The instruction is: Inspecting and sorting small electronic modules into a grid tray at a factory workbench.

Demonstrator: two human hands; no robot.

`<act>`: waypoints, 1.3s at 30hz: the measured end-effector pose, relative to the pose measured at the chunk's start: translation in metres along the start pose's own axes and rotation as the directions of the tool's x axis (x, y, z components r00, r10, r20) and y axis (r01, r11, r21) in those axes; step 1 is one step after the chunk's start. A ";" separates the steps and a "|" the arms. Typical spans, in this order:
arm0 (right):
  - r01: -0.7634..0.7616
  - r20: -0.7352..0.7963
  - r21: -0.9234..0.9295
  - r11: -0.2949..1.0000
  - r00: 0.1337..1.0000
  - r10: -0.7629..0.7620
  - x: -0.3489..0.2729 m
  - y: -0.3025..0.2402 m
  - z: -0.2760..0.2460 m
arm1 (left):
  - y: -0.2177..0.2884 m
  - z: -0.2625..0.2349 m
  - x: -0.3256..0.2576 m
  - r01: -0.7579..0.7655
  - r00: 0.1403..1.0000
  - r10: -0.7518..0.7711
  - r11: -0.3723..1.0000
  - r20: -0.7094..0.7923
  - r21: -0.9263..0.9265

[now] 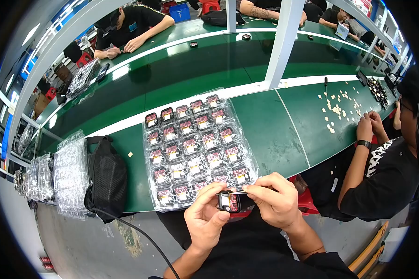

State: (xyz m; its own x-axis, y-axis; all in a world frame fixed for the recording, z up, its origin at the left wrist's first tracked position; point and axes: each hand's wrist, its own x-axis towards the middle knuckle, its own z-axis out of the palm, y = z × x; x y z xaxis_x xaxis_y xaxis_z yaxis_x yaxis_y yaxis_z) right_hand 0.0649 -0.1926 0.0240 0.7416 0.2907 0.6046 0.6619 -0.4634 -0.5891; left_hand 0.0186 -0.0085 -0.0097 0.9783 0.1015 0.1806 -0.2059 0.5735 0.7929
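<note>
My left hand (204,221) holds a small black boxy device (229,202) between thumb and fingers, its face with a red, white and yellow label turned up. The fingers of my right hand (277,204) pinch a thin pale strip (239,192) at the device's far edge; its exact kind is too small to tell. Just beyond both hands, a clear plastic tray (251,167) lies on the green worktable (277,125). Rows of similar black devices (191,144) with red and white labels sit in its pockets.
Left of the tray stand a black mesh bag (108,176) and stacked clear trays (70,172); a black cable (144,232) hangs below. At right, a co-worker's hands (370,125) work near scattered pale pieces (337,109) and a screwdriver (326,83). A white post (282,46) rises behind the table.
</note>
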 end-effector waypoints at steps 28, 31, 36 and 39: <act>-0.128 -0.124 0.056 0.990 0.983 0.134 0.001 0.025 0.002 | 0.019 -0.008 0.007 -0.048 0.999 0.048 0.998 0.016 0.031; -0.312 -0.198 0.098 0.945 0.925 0.325 0.002 0.061 -0.003 | 0.036 -0.011 0.027 -0.094 0.996 0.094 0.985 0.011 0.147; -0.405 -0.254 0.278 0.871 0.844 0.473 -0.019 0.119 0.017 | 0.054 -0.030 0.088 -0.173 0.984 0.143 0.900 0.103 0.400; -0.429 -0.252 0.222 0.875 0.842 0.477 -0.020 0.117 0.016 | 0.052 -0.039 0.135 -0.243 0.969 0.209 0.722 0.131 0.647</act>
State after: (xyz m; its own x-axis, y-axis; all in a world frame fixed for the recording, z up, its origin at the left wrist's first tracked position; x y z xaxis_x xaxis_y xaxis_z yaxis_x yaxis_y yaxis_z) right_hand 0.1297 -0.2395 -0.0653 0.9128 -0.1872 0.3630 0.2851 -0.3443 -0.8945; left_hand 0.1404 0.0672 0.0332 0.9019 0.1120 0.4171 -0.4018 -0.1367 0.9055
